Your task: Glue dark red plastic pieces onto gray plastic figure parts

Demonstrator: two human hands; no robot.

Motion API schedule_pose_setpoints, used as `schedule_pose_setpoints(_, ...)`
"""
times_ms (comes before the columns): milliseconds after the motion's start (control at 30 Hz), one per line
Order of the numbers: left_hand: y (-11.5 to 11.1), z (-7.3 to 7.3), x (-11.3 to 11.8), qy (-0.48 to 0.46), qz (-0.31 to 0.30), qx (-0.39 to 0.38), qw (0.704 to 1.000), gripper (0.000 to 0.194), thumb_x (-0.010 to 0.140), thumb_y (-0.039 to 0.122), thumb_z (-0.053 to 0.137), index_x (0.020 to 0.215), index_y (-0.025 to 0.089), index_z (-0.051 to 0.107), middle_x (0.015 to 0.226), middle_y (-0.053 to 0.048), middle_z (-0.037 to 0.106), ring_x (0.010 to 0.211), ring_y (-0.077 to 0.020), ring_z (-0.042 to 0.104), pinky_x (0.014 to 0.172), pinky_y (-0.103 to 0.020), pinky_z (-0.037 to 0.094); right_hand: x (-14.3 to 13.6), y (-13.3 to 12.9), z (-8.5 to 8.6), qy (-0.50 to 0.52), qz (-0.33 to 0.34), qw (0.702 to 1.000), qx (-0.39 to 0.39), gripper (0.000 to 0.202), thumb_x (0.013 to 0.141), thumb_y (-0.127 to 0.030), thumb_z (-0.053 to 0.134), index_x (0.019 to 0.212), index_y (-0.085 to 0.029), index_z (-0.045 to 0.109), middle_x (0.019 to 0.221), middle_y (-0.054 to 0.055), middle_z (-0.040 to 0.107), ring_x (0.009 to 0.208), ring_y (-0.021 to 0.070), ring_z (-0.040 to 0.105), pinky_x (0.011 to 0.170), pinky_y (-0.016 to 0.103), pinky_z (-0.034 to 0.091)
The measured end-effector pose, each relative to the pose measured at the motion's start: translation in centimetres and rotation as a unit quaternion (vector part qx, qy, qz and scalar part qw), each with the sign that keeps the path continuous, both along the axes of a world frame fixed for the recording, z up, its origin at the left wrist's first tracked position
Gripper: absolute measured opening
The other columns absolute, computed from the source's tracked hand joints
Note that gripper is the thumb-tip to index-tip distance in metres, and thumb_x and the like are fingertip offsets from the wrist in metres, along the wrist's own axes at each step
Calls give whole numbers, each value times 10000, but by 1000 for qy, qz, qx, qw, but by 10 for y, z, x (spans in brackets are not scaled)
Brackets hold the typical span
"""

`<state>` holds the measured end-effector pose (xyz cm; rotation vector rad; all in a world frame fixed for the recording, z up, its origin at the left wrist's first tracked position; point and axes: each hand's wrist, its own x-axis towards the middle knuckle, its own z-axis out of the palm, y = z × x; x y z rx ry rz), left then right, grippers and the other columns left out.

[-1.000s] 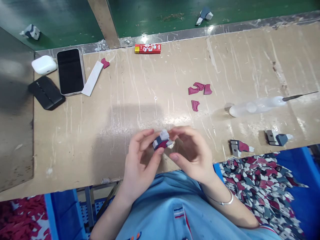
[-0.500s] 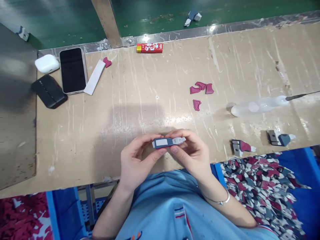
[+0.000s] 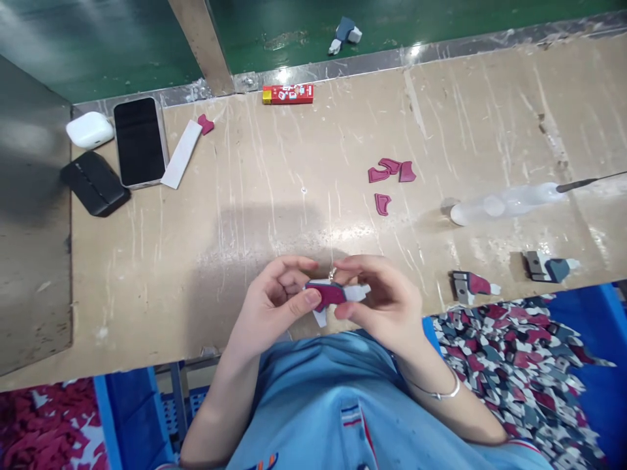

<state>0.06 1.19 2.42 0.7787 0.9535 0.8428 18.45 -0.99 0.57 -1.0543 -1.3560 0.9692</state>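
Observation:
Above the near edge of the table, both hands are at one small gun-shaped plastic part [image 3: 331,295], maroon on its face with dark blue edging and light grey ends. My left hand [image 3: 274,303] pinches its left end, thumb on the maroon face. At the grey right end is my right hand [image 3: 385,297], closed around it with the thumb at the lower edge; its fingertips are partly hidden. Several loose maroon pieces [image 3: 382,205] lie beyond the hands. To the right, a maroon-and-grey part [image 3: 474,287] and a blue-and-grey part [image 3: 549,267] rest near the edge.
A translucent bottle-like thing [image 3: 509,203] with a thin dark tip lies at right. Phone [image 3: 141,142], white case [image 3: 89,130], black case [image 3: 95,183] and red box [image 3: 288,94] sit farther back. Blue bins [image 3: 132,418] hold parts below. Another part [image 3: 345,34] lies on the green surface [image 3: 279,39].
The held part has turned from its narrow blue-and-grey edge to its maroon face. The part on the green surface has shifted left. My view has moved slightly.

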Motion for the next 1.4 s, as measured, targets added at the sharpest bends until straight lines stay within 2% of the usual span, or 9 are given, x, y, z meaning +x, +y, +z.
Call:
schedule_pose_setpoints(133,-1,-1,-4,-39,-39,-9,998,517,851,622,920,1049,226,654,665,58,683,512,-94,590,554,-204,497,8,3,-2,-60,36,987,143,268,1011,-374,813,1258,-272,808,919,39,842,765,185,777,678,304,642)
schedule_pose_setpoints(267,-8,1,-5,23,-59,80,995,690,750,663,974,1217,246,685,790,21,750,685,-160,729,647,-240,577,9,0,-9,-55,-21,986,156,333,979,-338,851,1302,-272,801,867,38,848,697,202,763,642,333,635)
schedule_pose_setpoints(400,-13,-1,-4,192,3,319,928,445,791,306,1013,1158,280,761,1105,-51,818,1032,-233,797,896,-321,657,8,-4,-14,-52,-21,987,152,389,943,-303,888,1321,-297,796,855,32,851,675,223,764,612,354,629)
schedule_pose_setpoints(500,-11,-2,-2,225,13,432,873,229,896,122,832,1057,271,767,1025,-37,833,987,-223,807,983,-369,674,7,-3,-13,-58,-13,984,166,364,975,-350,852,1326,-289,779,857,32,847,654,216,748,603,360,633)
schedule_pose_setpoints(700,-5,-2,-1,252,13,493,833,306,850,24,751,1018,278,765,935,7,856,875,-198,834,1086,-405,671,10,1,-7,-63,20,987,144,344,997,-508,784,1242,-268,762,946,57,847,848,235,816,756,372,690)
schedule_pose_setpoints(967,2,6,-1,263,-24,539,800,311,822,10,703,1030,242,696,875,5,831,733,-153,796,1092,-378,684,6,1,2,-96,19,986,138,194,1129,-405,601,1132,-244,710,910,63,817,788,207,811,688,321,691)
schedule_pose_setpoints(1067,15,19,-1,283,-77,530,796,201,911,87,715,1032,239,661,817,17,784,686,-150,769,997,-352,707,6,4,0,-80,0,988,135,186,1127,-378,592,1126,-246,723,877,58,801,752,210,795,640,314,682)
schedule_pose_setpoints(1200,45,37,0,325,-244,483,776,63,1052,265,688,1001,229,677,861,-5,777,732,-165,766,699,-249,622,12,9,-7,-28,-49,993,100,223,1053,-470,725,1030,-255,777,838,45,810,716,208,792,615,288,667)
schedule_pose_setpoints(1400,102,48,28,236,-406,426,774,88,1002,312,775,1022,251,716,899,-6,815,772,-186,780,675,-253,557,30,7,-14,48,-109,993,-13,121,923,-352,885,992,-278,818,889,35,844,782,208,822,669,262,675)
